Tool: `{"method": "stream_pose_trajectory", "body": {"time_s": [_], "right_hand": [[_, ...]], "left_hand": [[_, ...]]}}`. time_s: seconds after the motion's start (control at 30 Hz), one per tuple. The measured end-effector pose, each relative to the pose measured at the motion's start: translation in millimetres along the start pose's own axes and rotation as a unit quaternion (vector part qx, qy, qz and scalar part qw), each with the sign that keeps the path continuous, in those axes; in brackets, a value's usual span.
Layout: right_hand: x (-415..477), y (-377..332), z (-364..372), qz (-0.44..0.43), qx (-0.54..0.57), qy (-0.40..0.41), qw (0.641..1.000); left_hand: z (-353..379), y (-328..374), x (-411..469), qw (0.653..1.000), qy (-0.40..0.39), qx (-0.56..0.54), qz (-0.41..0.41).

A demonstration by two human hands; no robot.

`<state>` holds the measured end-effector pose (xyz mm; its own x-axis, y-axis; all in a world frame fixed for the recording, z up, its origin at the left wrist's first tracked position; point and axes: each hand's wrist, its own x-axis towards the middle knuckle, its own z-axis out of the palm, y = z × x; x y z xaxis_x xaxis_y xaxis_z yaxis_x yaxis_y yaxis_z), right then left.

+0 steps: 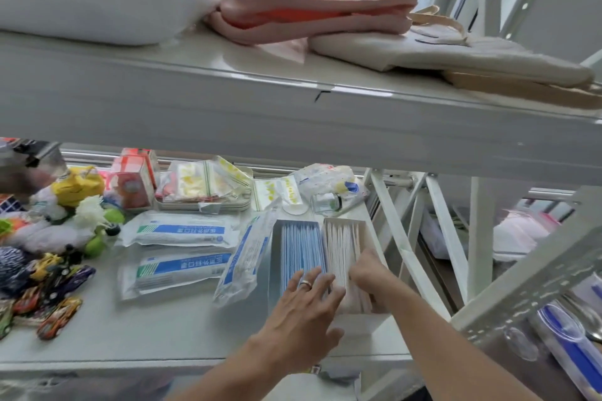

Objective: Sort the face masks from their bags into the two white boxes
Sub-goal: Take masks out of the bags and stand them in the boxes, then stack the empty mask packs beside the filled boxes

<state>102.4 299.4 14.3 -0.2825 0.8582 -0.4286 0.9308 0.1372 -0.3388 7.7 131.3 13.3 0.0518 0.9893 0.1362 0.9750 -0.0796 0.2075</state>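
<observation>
While both hands reach over the lower shelf [163,335], the left hand [306,299], a ring on one finger, lies flat with straight, spread fingers on the blue masks [299,247] standing on edge in the left white box [276,238]. The right hand [366,270] curls its fingers down into the white masks [342,244] packed in the right white box [358,324] and grips some of them. The two boxes stand side by side, touching. Just left of them lie three sealed mask bags [182,231] with blue labels, one leaning against the left box. Toy cars [58,319] lie at the far left edge, and folded pink cloth [309,10] rests on the upper shelf [293,114]
</observation>
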Motion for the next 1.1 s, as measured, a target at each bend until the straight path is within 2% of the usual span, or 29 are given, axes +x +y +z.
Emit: {"method": "stream_pose_trajectory", "body": {"time_s": [0.07,0.1,0.27,0.33,0.4,0.47,0.53,0.6,0.67,0.73,0.8,0.87,0.9,0.93,1.0,1.03,1.1], "right_hand": [[9.8,6.6,11.7,0.051,0.210,-0.001,0.976],[14.9,11.6,14.4,0.048,0.261,-0.004,0.964],[-34.1,-8.2,-9.1,0.072,0.397,-0.055,0.913],[-30.3,-4.6,-3.9,0.053,0.383,-0.009,0.922],[-31.6,-4.6,4.3,0.024,0.268,0.097,0.958],[-33.5,-5.7,10.7,-0.032,0.150,0.192,0.969],[-29.2,-2.9,17.0,-0.068,0.060,0.212,0.973],[-29.3,-2.6,16.4,-0.075,-0.029,0.175,0.981],[-30.9,-2.1,14.0,-0.104,-0.078,0.196,0.972],[-34.6,-1.9,12.0,-0.147,-0.056,0.251,0.955],[-40.1,-2.7,10.2,-0.171,-0.087,0.281,0.940],[-38.4,3.5,9.5,-0.139,-0.093,0.326,0.931],[-37.2,8.5,8.3,-0.104,-0.053,0.326,0.938],[-35.7,13.9,7.2,-0.070,0.019,0.303,0.950],[-35.6,23.2,6.1,-0.007,0.161,0.188,0.969],[-35.1,27.4,6.7,0.004,0.201,0.149,0.968],[-36.7,34.6,9.7,0.016,0.205,0.148,0.968]], "left_hand": [[3.1,-4.4,-6.9,1.000,-0.008,-0.006,-0.008],[3.7,-5.4,-9.1,1.000,-0.007,-0.008,-0.007],[0.5,-3.7,-9.8,1.000,-0.013,-0.009,-0.001],[1.3,-3.0,-9.9,1.000,-0.023,-0.011,0.001],[0.8,-2.7,-7.5,0.999,-0.028,-0.022,-0.002],[-1.1,-1.3,-1.4,0.999,-0.026,-0.023,-0.003],[-1.7,-1.5,5.7,1.000,-0.025,-0.010,0.004],[-0.6,-2.3,10.6,0.999,-0.032,0.000,0.007],[2.0,-2.6,13.3,0.999,-0.036,0.007,0.002],[4.5,0.4,15.7,0.999,-0.030,0.013,-0.013],[9.0,6.2,19.4,0.999,-0.037,0.025,-0.026],[10.9,13.1,23.0,0.997,-0.038,0.039,-0.050],[11.1,18.0,23.9,0.997,-0.033,0.036,-0.064],[11.5,22.6,24.6,0.996,-0.034,0.033,-0.078],[11.6,29.7,24.9,0.992,-0.063,0.026,-0.108],[10.2,32.3,25.8,0.990,-0.071,0.024,-0.122],[11.1,35.7,28.1,0.987,-0.076,0.016,-0.144]]}}
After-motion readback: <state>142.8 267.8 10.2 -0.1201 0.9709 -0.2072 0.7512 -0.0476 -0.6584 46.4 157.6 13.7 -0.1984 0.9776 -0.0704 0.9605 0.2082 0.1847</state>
